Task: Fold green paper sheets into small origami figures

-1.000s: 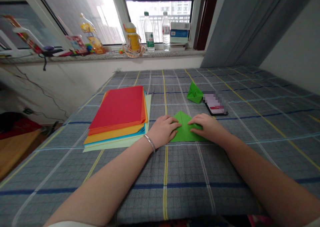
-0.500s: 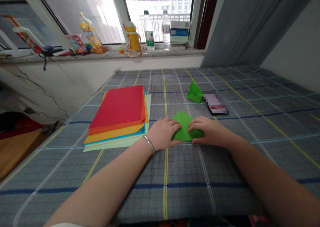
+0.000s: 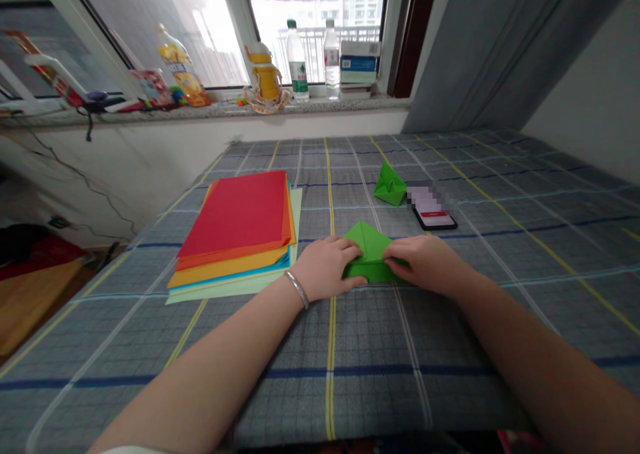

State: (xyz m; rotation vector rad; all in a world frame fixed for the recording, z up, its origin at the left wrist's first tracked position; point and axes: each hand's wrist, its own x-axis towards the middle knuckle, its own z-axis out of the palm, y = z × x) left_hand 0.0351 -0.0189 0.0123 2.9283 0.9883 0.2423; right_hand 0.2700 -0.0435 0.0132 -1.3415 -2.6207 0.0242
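Note:
A green folded paper (image 3: pixel 369 244) lies on the checked cloth between my hands, its peak pointing away from me and a crease running across its lower part. My left hand (image 3: pixel 327 265), with a silver bangle at the wrist, holds the paper's left side, thumb along the bottom edge and fingers on top. At the right side, my right hand (image 3: pixel 425 261) pinches the paper between thumb and fingertips. Farther back stands another green folded paper piece (image 3: pixel 390 186), touched by neither hand.
A stack of coloured paper (image 3: pixel 237 217), red on top, lies left of my hands. A phone (image 3: pixel 434 211) rests at the right, beside the far green piece. Bottles (image 3: pixel 299 67) and boxes (image 3: pixel 359 64) line the windowsill (image 3: pixel 340 106) behind the cloth-covered surface (image 3: pixel 370 341).
My right hand has shifted slightly right, its fingers drawn together into a pinch at the paper's right side. The paper's lower band now shows across the front. My left hand stays nearly still.

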